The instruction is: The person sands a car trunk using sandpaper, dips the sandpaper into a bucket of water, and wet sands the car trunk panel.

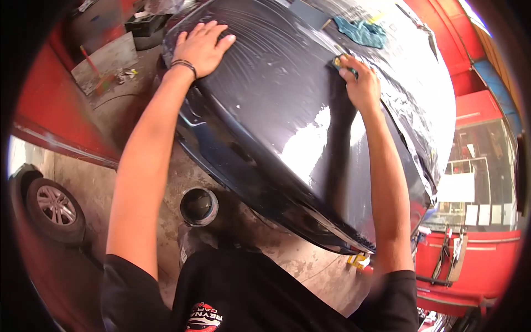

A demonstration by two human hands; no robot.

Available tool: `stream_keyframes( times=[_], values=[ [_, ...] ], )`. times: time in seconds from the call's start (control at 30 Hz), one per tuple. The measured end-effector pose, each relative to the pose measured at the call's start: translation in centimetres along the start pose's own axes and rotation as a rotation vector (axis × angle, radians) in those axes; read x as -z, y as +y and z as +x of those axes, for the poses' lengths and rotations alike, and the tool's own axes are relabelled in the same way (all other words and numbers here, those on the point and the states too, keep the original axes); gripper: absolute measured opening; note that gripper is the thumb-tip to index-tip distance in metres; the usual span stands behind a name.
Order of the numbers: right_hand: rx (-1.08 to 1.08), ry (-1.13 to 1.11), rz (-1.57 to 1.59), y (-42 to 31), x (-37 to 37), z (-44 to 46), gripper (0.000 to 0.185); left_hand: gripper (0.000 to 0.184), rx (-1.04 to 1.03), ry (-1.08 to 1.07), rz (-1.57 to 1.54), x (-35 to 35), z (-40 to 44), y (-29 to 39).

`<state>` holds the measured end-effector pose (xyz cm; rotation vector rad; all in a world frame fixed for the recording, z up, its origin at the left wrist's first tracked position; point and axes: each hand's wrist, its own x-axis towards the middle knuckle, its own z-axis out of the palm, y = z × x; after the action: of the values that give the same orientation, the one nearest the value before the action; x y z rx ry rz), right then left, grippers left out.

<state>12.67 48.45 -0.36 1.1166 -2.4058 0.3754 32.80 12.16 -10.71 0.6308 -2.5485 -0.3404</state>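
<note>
A dark, glossy car panel [265,83] with wet-looking streaks fills the middle of the view. My left hand [200,48] lies flat on its far left part, fingers spread. Near the panel's right edge, my right hand [363,86] has its fingers closed round a small yellow-and-green piece [337,62], held against the surface. What kind of thing it is, I cannot make out, since the fingers cover most of it. A crumpled teal cloth [360,32] lies just beyond my right hand. Clear plastic sheeting [417,72] covers the car alongside the panel.
A dark bucket [199,206] stands on the concrete floor below the bumper [238,166]. To the left are a red panel [72,105] and another car's wheel [55,205]. Red shop furniture [464,265] and a window [475,171] line the right side.
</note>
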Motion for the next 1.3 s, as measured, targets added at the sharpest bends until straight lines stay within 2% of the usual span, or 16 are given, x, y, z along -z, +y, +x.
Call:
stream_keyframes(
  times=[0.13,0.17,0.2,0.27,0.33,0.43,0.53,0.6,0.63,0.67,0.8,0.87,0.93,1.0,1.13,1.3],
  values=[
    [0.11,0.042,-0.014,-0.5,-0.8,-0.9,0.036,0.069,0.015,-0.022,-0.027,0.2,-0.3,0.2],
    [0.163,0.013,0.006,-1.4,0.4,-3.1,0.037,0.069,0.014,-0.022,-0.024,0.4,-0.1,0.1],
    [0.064,-0.071,0.131,-4.0,2.0,-6.3,0.036,0.069,0.013,-0.032,-0.028,0.4,-0.2,0.2],
    [0.221,-0.116,0.135,-7.6,5.1,-12.2,0.035,0.068,0.029,-0.009,-0.071,0.4,-0.3,0.3],
    [0.155,-0.153,0.127,-9.6,7.1,-16.0,0.033,0.066,0.051,-0.007,-0.104,0.7,-0.3,0.6],
    [0.211,-0.161,0.092,-8.8,6.3,-13.2,0.036,0.063,0.048,0.021,-0.157,0.7,-0.2,0.6],
    [0.247,-0.074,0.166,-5.7,1.2,-4.0,0.041,0.062,0.038,0.058,-0.186,0.7,-0.3,0.3],
    [0.111,-0.047,0.153,-4.1,-2.3,2.6,0.036,0.063,0.027,0.051,-0.197,0.7,-0.4,0.1],
    [0.168,-0.032,0.02,-2.9,-3.7,5.7,0.033,0.063,0.031,0.047,-0.206,0.9,-0.5,0.2],
    [0.094,-0.066,-0.004,-3.2,-4.4,7.6,0.033,0.063,0.041,0.04,-0.204,0.8,-0.6,0.0],
    [0.024,-0.08,0.044,-5.6,-3.3,4.5,0.033,0.06,0.046,0.018,-0.198,1.6,-0.3,0.1],
    [0.081,-0.198,0.301,-8.8,-1.8,-1.7,0.037,0.059,0.051,0.007,-0.197,1.2,-0.7,0.3],
    [0.232,-0.24,0.275,-14.1,2.1,-8.8,0.038,0.059,0.067,0.01,-0.206,1.4,-0.8,0.6],
    [0.216,-0.201,0.22,-15.8,4.0,-12.4,0.039,0.058,0.08,0.0,-0.198,1.5,-0.6,0.7],
    [0.354,-0.248,0.229,-12.9,1.4,-6.9,0.04,0.057,0.079,0.017,-0.211,1.2,-0.6,0.8],
    [0.263,-0.1,0.117,-11.3,-7.1,6.6,0.035,0.055,0.061,0.031,-0.184,1.0,-0.8,0.3]
  ],
)
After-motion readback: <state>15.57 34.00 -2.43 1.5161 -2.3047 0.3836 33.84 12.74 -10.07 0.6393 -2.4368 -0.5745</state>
